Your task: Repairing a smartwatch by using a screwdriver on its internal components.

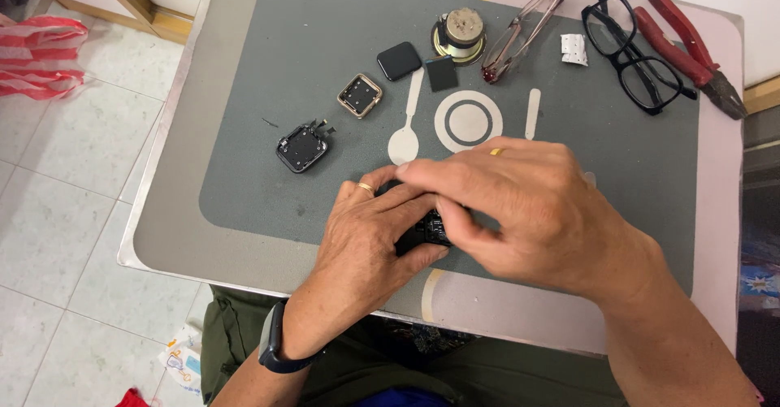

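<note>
Nearest the camera, the left hand (370, 232) and the right hand (520, 208) meet over the front of the desk (175, 228). Between them sits a small black device (424, 230), only a sliver of it showing. The left hand is curled under and around it, fingers closed on its near side, a ring on 1 finger and a dark band (274, 344) on the wrist. The right hand lies over the top, fingers bent down and pinched onto the device's upper edge; it also wears a ring. Both hands are closed on the device, which is held just above or on the grey mat (325, 41); which of the 2 cannot be told.

Just beyond the hands, a black square casing (302, 146) with loose tabs lies open on the mat. A little farther is a gold-rimmed square casing (360, 95), then a black square screen (399, 60) and a small dark square piece (441, 73). Behind those stands a round speaker part (461, 33). To the right lie folded pink-framed glasses (524, 32), a white blister strip (574, 49), black-framed glasses (634, 49), and red-handled pliers (686, 45) at the far edge.

The risk, as I judge it: the device is small and mostly covered, so a hard press or slip of the right fingers could crack it or flick it off the front edge. The open casings nearby could be knocked by a wrist.
</note>
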